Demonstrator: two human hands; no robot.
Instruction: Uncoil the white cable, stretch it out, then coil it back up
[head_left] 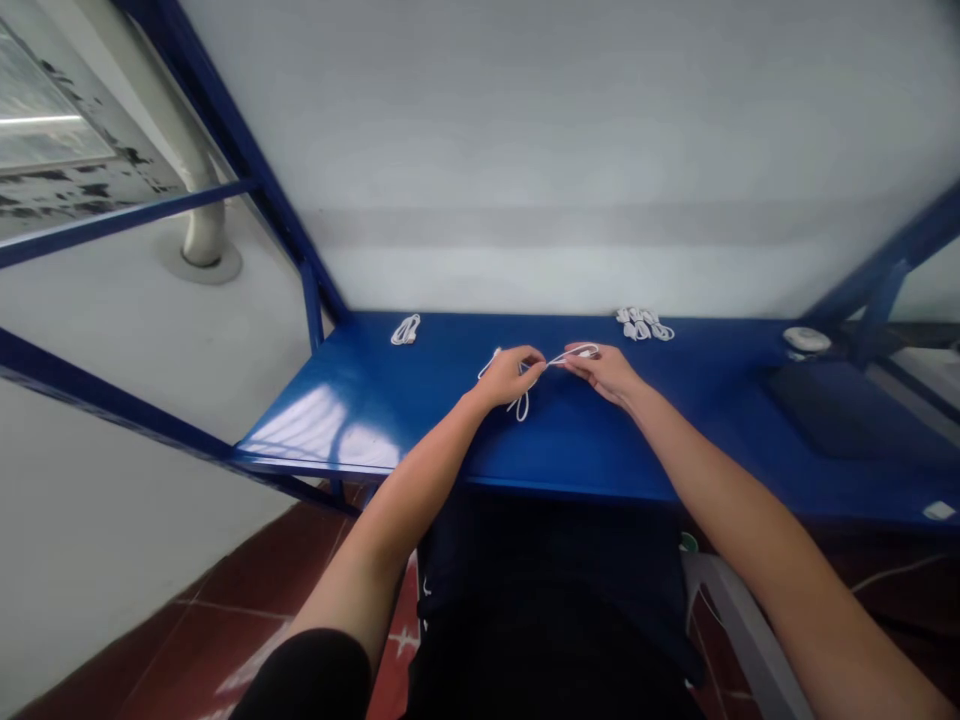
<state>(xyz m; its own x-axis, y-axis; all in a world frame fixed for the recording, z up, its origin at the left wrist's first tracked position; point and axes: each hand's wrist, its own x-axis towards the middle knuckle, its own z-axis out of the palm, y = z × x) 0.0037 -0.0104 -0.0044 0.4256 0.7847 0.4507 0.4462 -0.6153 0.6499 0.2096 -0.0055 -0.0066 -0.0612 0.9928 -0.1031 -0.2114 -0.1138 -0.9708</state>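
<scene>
Far left on the blue table (360,410): one coiled cable (406,330), lying alone near the wall, well apart from the hands.

Centre: left hand (510,376) closed, fingertips pinched on a thin white cable (559,358). A loop of it hangs out below this hand and touches the tabletop; another bit curves up on the hand's far-left side.

The cable runs in a short, nearly taut stretch across the gap to the right hand (606,370). That hand is also closed, thumb and forefinger pinching the cable, with a thicker white end lying over its fingers. The plug type is too small to tell. The cable sits between the two hands, just above the table.

Handling, as a judgement: probably very light, limp and smooth. It likely slips and tangles easily and won't keep its shape unless held. A fingertip pinch near the ends, as here, looks best; hard kinks at the plug are best avoided.

Far right of the hands: a pile of coiled cables (643,324) against the wall. Further right are a round white object (806,340) and a dark mat (840,410).
</scene>
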